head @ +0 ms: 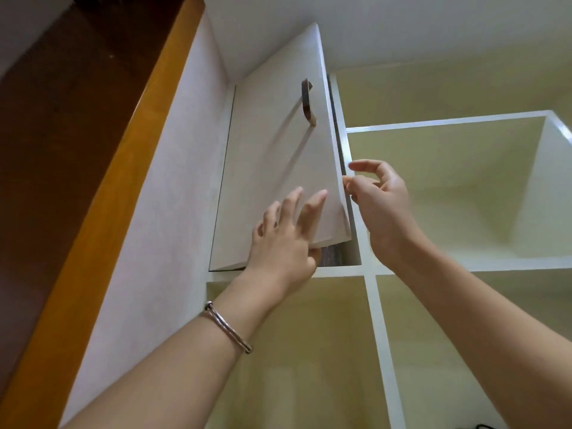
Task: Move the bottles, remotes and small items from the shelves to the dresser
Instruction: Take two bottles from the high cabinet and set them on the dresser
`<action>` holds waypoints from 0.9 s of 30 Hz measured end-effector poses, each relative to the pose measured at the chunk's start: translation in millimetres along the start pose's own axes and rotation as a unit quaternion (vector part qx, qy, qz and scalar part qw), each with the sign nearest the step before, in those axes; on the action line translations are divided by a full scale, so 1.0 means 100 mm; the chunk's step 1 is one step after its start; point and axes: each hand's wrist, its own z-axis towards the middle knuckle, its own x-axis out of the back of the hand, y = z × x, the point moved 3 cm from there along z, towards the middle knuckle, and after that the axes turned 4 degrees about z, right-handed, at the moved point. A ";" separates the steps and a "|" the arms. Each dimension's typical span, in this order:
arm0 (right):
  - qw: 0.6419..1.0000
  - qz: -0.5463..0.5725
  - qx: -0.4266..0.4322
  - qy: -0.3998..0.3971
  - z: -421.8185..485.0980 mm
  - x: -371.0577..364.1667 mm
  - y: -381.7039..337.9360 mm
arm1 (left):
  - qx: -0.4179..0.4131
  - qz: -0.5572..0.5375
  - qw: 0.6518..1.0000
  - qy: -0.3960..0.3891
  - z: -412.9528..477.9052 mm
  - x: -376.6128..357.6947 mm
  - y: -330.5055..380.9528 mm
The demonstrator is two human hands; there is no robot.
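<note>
I am looking up at a white shelf unit (370,292) with open cubbies. Its upper left compartment has a white cabinet door (278,156) with a dark curved handle (308,102), standing slightly ajar. My left hand (284,243) holds the door's lower corner, fingers spread on its face and thumb under the bottom edge. My right hand (380,205) touches the door's free right edge with its fingertips, fingers apart. No bottles, remotes or small items show in the cubbies I can see. What lies behind the door is hidden.
A white side panel (161,212) and an orange wooden frame (102,187) run along the left. The ceiling (402,26) is close above. A silver bracelet (227,326) sits on my left wrist. Something dark (481,426) peeks in at the bottom edge.
</note>
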 end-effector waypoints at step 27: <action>0.966 0.043 -0.033 -0.252 -0.61 -1.56 0.37 | 0.120 0.161 0.962 0.183 -0.69 1.44 -0.83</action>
